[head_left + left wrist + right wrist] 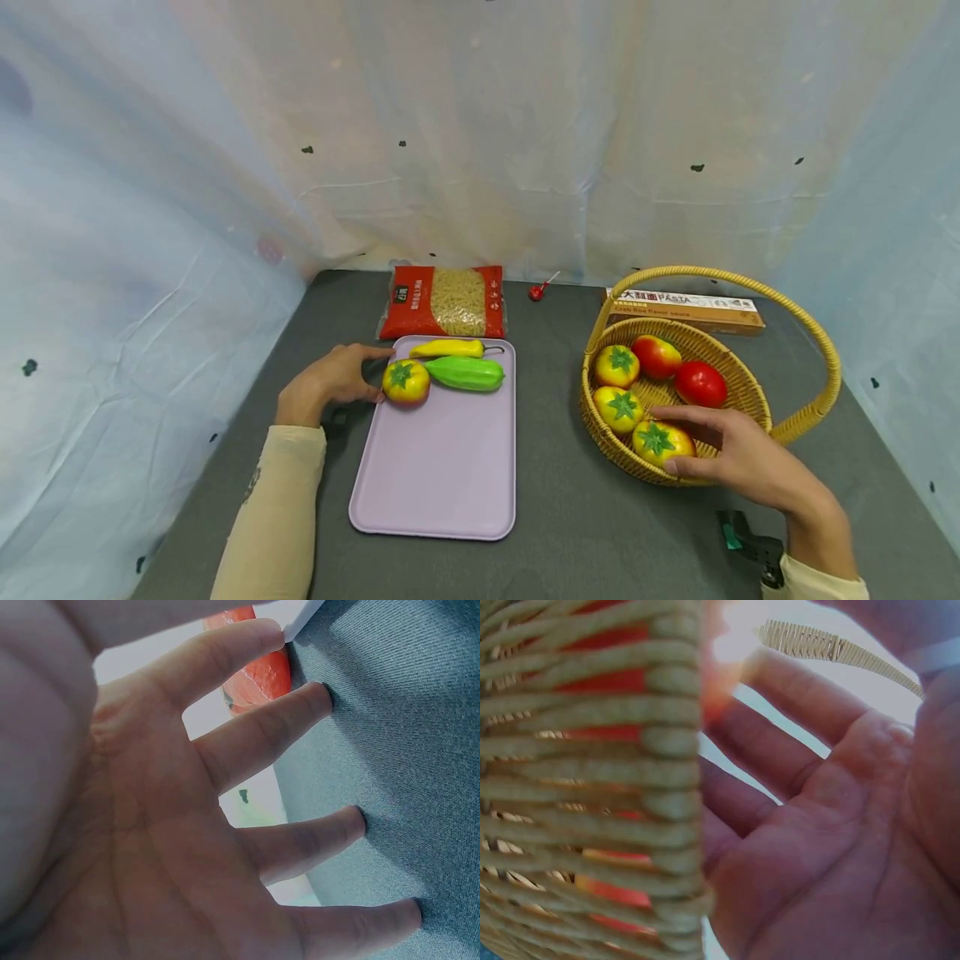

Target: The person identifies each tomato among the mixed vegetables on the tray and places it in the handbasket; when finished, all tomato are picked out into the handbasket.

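At the left edge of a lilac tray (442, 467), my left hand (333, 379) has its fingers spread and fairly straight. Several of its fingertips (352, 817) rest on the dark tabletop. Its thumb is close beside a yellow-red tomato (406, 383) on the tray. A yellow chili pepper (447, 348) and a green pepper (467, 373) also lie there. My right hand (738, 450) reaches over the rim of a wicker basket (600, 429), thumb and forefinger on opposite sides of another yellow-red tomato (660, 442). Its other fingertips are hidden.
Two similar tomatoes (617, 365), a red-yellow fruit (656, 357) and a red tomato (701, 384) share the basket. Its tall handle (825, 358) arches up at the right. Behind stand a pasta box (686, 312), a red lollipop (537, 292) and a red pasta bag (414, 304).
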Demonstrator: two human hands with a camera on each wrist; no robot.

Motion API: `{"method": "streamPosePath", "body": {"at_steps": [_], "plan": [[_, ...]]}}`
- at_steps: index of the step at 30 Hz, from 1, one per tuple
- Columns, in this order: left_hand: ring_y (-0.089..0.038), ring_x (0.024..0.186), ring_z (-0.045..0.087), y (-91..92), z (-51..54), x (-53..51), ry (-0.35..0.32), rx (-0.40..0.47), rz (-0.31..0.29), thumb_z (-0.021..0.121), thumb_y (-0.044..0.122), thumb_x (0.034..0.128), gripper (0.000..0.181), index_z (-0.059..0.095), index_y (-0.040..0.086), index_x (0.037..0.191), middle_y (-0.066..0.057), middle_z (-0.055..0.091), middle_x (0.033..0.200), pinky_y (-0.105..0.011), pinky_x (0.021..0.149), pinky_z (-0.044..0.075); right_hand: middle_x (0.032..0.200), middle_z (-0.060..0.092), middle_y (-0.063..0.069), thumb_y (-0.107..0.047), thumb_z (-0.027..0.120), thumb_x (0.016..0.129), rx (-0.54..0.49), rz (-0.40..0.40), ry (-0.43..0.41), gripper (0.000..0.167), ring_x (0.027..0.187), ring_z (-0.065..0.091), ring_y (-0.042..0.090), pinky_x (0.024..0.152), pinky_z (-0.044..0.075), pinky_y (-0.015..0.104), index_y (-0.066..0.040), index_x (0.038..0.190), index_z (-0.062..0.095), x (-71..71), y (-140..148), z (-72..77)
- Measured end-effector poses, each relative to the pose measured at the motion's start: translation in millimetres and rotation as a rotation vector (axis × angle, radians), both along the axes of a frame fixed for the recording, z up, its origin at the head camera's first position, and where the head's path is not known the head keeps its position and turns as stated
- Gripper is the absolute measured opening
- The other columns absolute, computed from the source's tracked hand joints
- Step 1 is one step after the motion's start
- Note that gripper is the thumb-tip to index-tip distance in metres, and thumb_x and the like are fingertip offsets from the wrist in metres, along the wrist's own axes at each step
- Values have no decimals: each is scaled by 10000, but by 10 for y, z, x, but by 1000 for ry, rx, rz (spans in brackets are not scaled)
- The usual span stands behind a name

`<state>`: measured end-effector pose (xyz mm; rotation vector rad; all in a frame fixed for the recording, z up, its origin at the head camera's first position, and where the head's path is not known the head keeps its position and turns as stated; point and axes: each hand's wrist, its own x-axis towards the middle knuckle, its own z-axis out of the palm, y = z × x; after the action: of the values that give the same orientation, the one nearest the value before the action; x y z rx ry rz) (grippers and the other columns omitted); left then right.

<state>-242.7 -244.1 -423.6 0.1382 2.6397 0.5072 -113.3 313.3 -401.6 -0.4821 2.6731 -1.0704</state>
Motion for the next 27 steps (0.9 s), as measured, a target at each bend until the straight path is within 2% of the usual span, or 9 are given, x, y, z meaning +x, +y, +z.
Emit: {"method": "streamPosePath", "body": {"at_steps": [3, 8, 10, 13, 17, 20, 22, 27], "plan": [[-552, 1501, 402, -5, -4, -6, 3, -2, 4, 919, 270, 899, 856, 516, 232, 1654, -313, 442, 1668, -817, 1160, 386, 1455, 714, 88, -317, 864, 964, 0, -7, 5, 554, 1255, 643, -34, 990, 563, 169, -160, 1467, 695, 6, 16, 15], [-554, 1492, 413, -18, -19, -7, 6, -1, 1, 920, 262, 897, 853, 521, 230, 1651, -320, 441, 1665, -816, 1156, 392, 1478, 705, 109, -323, 842, 985, 26, -40, 8, 565, 1318, 706, 220, 989, 538, 144, -124, 1487, 677, 0, 29, 49], [-552, 1490, 420, -18, -23, -6, 7, 0, -3, 919, 260, 897, 853, 521, 229, 1651, -322, 442, 1664, -812, 1156, 395, 1481, 704, 112, -315, 839, 990, 32, -52, 14, 564, 1322, 708, 267, 985, 534, 141, -110, 1489, 675, -5, 30, 60], [-547, 1488, 428, -16, -30, -11, 9, 0, -1, 916, 258, 901, 848, 521, 230, 1651, -319, 445, 1663, -808, 1157, 400, 1483, 705, 105, -314, 840, 989, 31, -64, 21, 557, 1317, 710, 210, 987, 541, 150, -130, 1490, 677, -15, 31, 81], [-547, 1482, 426, -24, -35, -6, 11, 1, 4, 917, 255, 899, 846, 525, 229, 1648, -319, 448, 1660, -810, 1151, 405, 1493, 701, 78, -314, 850, 981, 21, -72, 43, 543, 1309, 647, -9, 999, 506, 121, -204, 1487, 685, -16, 18, 117], [-552, 1485, 414, -26, -34, 0, 9, -2, 4, 919, 257, 897, 850, 524, 227, 1649, -318, 451, 1658, -813, 1148, 404, 1485, 706, 51, -289, 863, 969, -7, -61, 80, 545, 1291, 593, -113, 1006, 490, 96, -245, 1482, 686, -9, -21, 150], [-556, 1489, 408, -23, -30, 3, 10, -4, 3, 920, 259, 897, 852, 522, 226, 1650, -318, 452, 1658, -815, 1149, 400, 1476, 711, 33, -244, 873, 958, -49, -43, 114, 558, 1291, 609, -107, 1014, 498, 89, -255, 1483, 683, -7, -60, 172], [-550, 1492, 421, -11, -14, 1, 15, 1, 0, 914, 249, 903, 846, 520, 228, 1651, -316, 452, 1661, -807, 1163, 394, 1506, 690, -38, -46, 875, 918, -206, 21, 193, 662, 1355, 641, -15, 1054, 504, 94, -198, 1523, 652, -43, -182, 198]]}}
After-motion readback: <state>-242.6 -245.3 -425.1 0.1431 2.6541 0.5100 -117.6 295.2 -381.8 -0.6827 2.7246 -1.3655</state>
